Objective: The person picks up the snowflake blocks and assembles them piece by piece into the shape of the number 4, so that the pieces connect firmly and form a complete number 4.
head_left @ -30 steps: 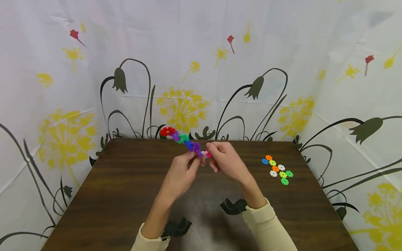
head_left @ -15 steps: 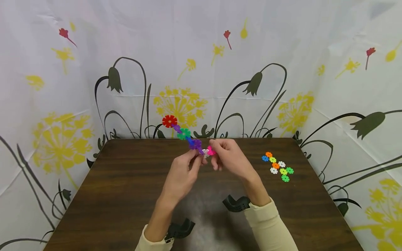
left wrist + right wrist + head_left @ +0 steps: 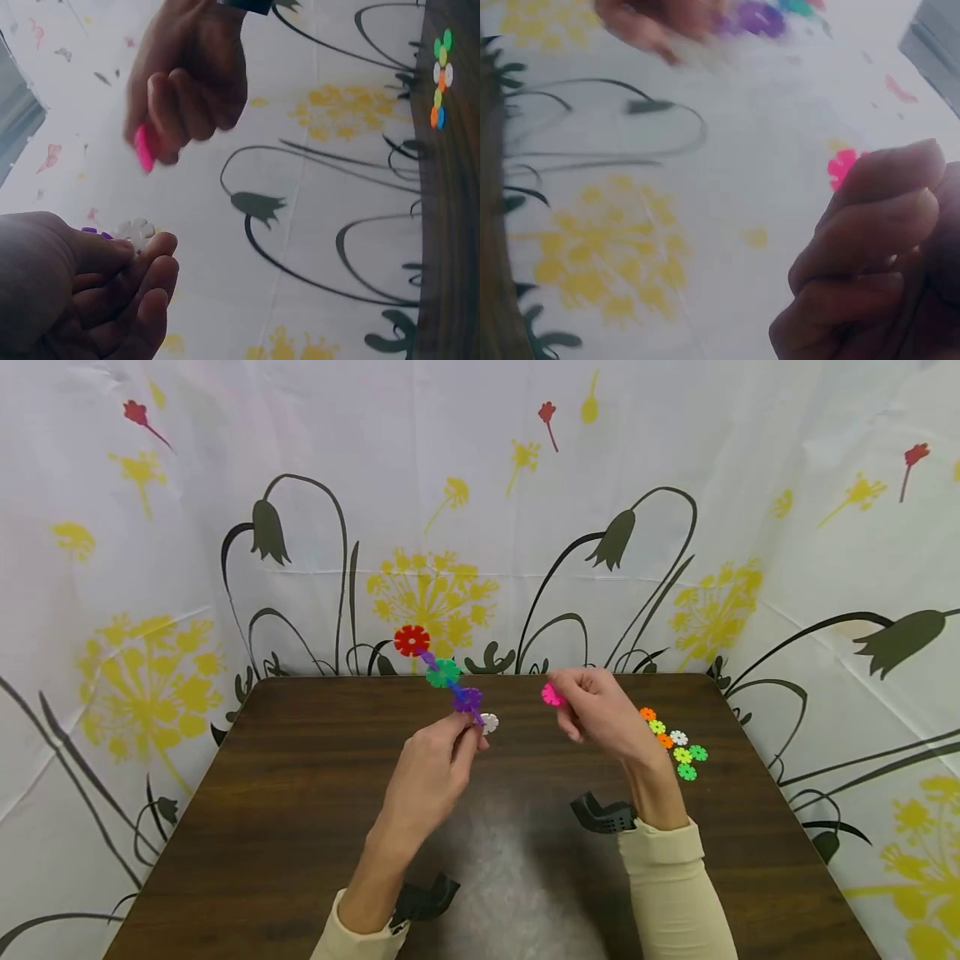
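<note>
Backdrop (image 3: 180,560) printed with drooping bells and yellow blooms runs along the left and round behind the dark wooden counter (image 3: 285,793). From the near edge rises a cream left sleeve (image 3: 360,939), with a black bracket (image 3: 426,900) at the wrist. Above it the left hand (image 3: 427,768) has thumb and finger clamped on the lower end of a chain of discs (image 3: 442,673), held up off the counter. The chain slants down to the right: a red disc (image 3: 412,641) on top, then purple, green, blue and purple, and a white disc (image 3: 490,723) just past the fingertips. Part of the chain's lower end is hidden by the hand.

Across a gap, well apart from the chain, a pink disc (image 3: 552,694) is pinched between thumb and finger of the right hand (image 3: 600,710); its other fingers are curled. A second bracket (image 3: 602,814) and a cream right sleeve (image 3: 671,877) follow below.

Farther right, loose discs (image 3: 682,755) in orange, yellow, white and green lie clustered on the counter. The right wrist blocks part of this group in the head view; the left wrist view also shows a blue disc (image 3: 440,118) there.
</note>
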`<state>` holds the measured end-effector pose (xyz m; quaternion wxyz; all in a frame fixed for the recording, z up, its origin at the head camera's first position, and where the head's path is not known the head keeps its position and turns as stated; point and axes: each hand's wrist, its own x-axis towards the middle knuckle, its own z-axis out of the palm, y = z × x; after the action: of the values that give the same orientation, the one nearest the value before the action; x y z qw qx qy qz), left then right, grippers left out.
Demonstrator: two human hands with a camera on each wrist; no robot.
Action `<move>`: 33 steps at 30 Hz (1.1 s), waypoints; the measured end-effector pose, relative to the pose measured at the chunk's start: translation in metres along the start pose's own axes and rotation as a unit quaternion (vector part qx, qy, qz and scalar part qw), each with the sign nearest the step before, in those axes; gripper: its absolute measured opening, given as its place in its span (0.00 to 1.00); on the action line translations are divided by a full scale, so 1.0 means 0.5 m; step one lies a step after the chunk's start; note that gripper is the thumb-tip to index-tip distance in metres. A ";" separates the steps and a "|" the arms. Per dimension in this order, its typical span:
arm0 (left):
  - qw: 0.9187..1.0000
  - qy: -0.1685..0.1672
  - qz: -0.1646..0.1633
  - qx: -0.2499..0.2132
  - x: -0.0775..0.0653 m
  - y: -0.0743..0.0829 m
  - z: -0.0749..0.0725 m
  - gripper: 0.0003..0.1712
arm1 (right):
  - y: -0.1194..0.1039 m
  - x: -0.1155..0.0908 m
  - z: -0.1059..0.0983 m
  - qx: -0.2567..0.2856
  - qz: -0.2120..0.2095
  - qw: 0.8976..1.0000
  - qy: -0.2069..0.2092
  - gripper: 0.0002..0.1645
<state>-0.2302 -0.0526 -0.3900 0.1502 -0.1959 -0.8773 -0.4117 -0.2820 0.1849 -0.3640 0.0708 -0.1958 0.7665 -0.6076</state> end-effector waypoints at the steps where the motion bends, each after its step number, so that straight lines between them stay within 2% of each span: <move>1: 1.000 -0.003 -0.001 -0.003 -0.002 -0.001 0.004 0.06 | 0.001 -0.002 0.004 -0.008 0.001 1.000 -0.004 0.29; 4: 1.000 -0.014 0.001 -0.011 -0.002 0.001 0.018 0.05 | -0.001 -0.003 0.032 -0.033 0.002 0.999 -0.034 0.29; 7: 1.000 -0.022 0.001 -0.010 -0.005 0.002 0.027 0.05 | -0.002 -0.003 0.053 -0.058 0.008 0.997 -0.046 0.30; 11: 1.000 -0.029 -0.001 -0.006 -0.009 -0.001 0.035 0.04 | -0.004 -0.005 0.057 -0.093 0.025 0.995 -0.035 0.30; 18: 0.999 -0.030 0.027 0.013 -0.009 -0.007 0.044 0.03 | -0.002 0.002 0.060 -0.155 0.039 0.986 -0.048 0.31; 22: 0.998 -0.028 0.046 0.031 -0.010 -0.010 0.044 0.03 | -0.011 -0.002 0.077 -0.178 0.042 0.983 -0.008 0.32; 25: 0.996 -0.021 0.061 0.056 -0.009 -0.009 0.039 0.02 | -0.020 -0.007 0.095 -0.246 0.025 0.968 0.037 0.31; 27: 0.996 -0.019 0.061 0.064 -0.007 -0.009 0.034 0.02 | -0.021 -0.007 0.105 -0.288 0.014 0.956 0.061 0.30; 28: 0.996 -0.021 0.057 0.063 -0.006 -0.008 0.032 0.02 | -0.020 -0.006 0.108 -0.294 0.011 0.953 0.067 0.31; 30: 0.997 -0.035 0.036 0.051 -0.005 -0.009 0.030 0.02 | -0.011 -0.005 0.113 -0.271 0.011 0.960 0.068 0.31; 33: 0.997 -0.072 -0.023 0.019 -0.013 -0.021 0.037 0.07 | 0.012 -0.007 0.119 -0.177 0.030 0.982 0.058 0.34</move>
<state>-0.2312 -0.0456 -0.4111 0.0806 -0.2017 -0.8980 -0.3827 -0.2595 0.1335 -0.3850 0.0090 -0.1467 0.8702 -0.4702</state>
